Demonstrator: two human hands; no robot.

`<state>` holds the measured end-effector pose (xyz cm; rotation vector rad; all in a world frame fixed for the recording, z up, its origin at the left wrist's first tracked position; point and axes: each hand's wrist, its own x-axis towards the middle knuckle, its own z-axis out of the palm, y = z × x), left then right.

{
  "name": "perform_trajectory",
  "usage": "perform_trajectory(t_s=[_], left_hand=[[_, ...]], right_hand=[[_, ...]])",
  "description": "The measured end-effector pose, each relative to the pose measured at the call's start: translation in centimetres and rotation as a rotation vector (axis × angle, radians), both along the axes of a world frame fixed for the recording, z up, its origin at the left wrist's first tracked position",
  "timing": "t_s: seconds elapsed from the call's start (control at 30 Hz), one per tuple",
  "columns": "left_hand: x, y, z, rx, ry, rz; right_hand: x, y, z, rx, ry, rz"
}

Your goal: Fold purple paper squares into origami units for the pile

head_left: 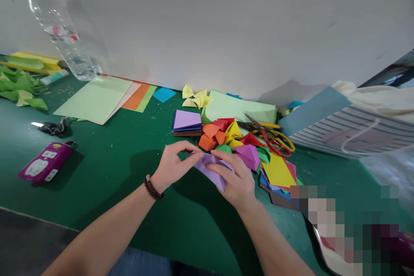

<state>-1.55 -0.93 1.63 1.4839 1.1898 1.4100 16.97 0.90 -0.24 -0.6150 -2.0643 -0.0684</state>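
Folded purple paper point(213, 173) was held above the middle of a green surface point(106, 177), toward its front edge. The left hand point(174, 166), wearing a bead bracelet point(154, 187), was partly closed, with thumb and fingertips pinching the paper's upper edge. The right hand point(231, 179), fingers half curled, pressed over the paper's near side — a two-handed grip that apparently kept the layers together. Folded paper pieces point(223, 136) lay just beyond the hands, with scissors point(270, 136) behind them and a stack of paper squares point(278, 172) to the right — all seemingly placed within easy reach.
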Motion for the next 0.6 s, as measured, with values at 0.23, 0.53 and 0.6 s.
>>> perform_trajectory(t_s=[0.23, 0.53, 0.6], left_hand=[[-0.1, 0.8, -1.2, -0.187, -0.203, -0.003], [-1.7, 1.6, -1.6, -0.401, 0.141, -0.109], [-2.1, 1.5, -1.6, -0.433, 0.203, -0.15]], right_hand=[[0.0, 0.3, 0.2, -0.063, -0.008, 0.029], [0.0, 0.1, 0.1, -0.435, -0.258, 0.025], [0.2, 0.0, 0.6, -0.494, -0.303, 0.025]])
